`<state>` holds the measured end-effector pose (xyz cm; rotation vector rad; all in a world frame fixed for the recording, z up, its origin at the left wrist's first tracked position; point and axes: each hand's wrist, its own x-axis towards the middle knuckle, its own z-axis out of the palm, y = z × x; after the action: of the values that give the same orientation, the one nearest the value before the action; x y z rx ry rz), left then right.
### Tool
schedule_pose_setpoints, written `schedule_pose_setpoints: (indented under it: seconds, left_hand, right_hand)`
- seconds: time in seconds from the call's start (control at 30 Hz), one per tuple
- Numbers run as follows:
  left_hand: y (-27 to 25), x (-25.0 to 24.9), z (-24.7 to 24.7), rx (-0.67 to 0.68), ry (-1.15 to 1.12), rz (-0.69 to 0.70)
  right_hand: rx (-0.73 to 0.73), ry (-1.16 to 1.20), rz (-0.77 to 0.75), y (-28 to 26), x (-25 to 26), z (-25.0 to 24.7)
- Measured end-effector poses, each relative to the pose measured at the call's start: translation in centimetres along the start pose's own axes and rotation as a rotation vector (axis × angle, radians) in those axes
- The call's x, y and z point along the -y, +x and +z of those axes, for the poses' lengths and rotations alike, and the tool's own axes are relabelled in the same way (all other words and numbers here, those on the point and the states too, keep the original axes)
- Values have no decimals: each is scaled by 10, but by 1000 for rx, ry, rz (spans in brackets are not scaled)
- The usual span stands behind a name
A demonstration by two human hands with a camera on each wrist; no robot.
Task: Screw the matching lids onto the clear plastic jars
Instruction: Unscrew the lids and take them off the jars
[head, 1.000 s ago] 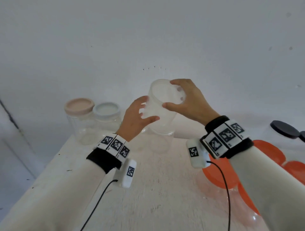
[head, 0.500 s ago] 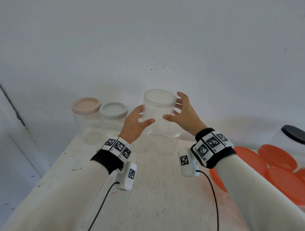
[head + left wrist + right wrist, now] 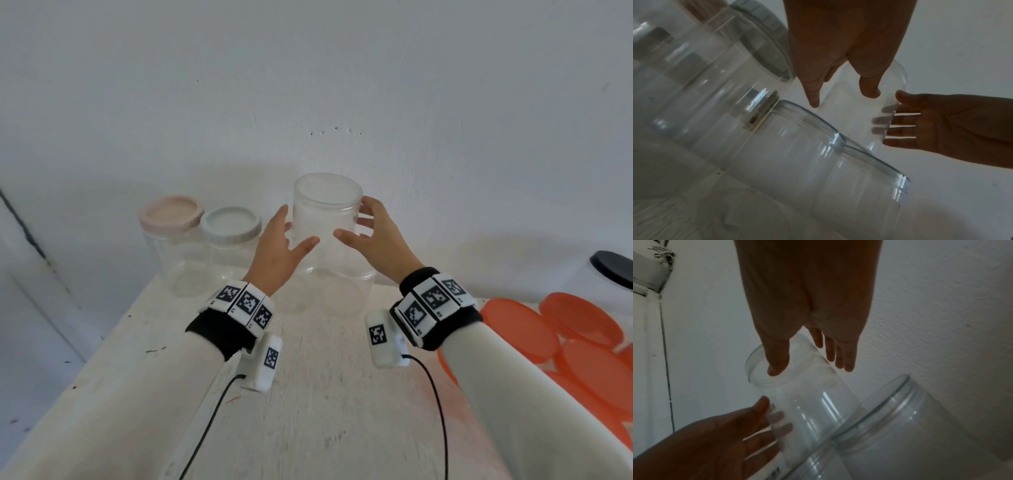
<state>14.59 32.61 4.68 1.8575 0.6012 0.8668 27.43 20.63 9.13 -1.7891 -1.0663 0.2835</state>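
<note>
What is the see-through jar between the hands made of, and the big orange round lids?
The jar looks like thin clear plastic: fingers show through its glossy wall. The orange lids seem to be smooth plastic, slightly translucent, though glass cannot be ruled out by look alone.

The tall clear plastic jar at centre frame looks smooth and glossy, as do the lidless clear jars below it. The pale pink matt plastic lid and grey-white matt lid sit upper left. The white-painted wooden worktop is rough and scuffed, and the wall finely textured.
</note>
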Motion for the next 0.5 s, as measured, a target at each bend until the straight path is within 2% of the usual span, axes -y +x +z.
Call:
schedule_pose_setpoints:
  seconds: [0.1,0.17,0.23,0.33,0.43,0.5]
  left_hand:
    - [-14,-9,2,-82,107,104]
    - [-29,-20,5,-147,161,272]
    - [-47,-31,12,-150,183,436]
    - [-74,-41,37,42,217,556]
    - [-92,-43,71,300,278,588]
    - [-98,-40,93,403,322,611]
  right_hand:
    - [-23,-24,-2,-11,-1,-5]
    - [-62,-46,-20,-25,-3,-13]
    - [-89,-70,-44,-42,-5,-23]
    - [-133,-141,-69,-75,-12,-41]
    - [-138,-249,-74,-108,-24,-62]
    - [-128,-355,-57,-126,-33,-78]
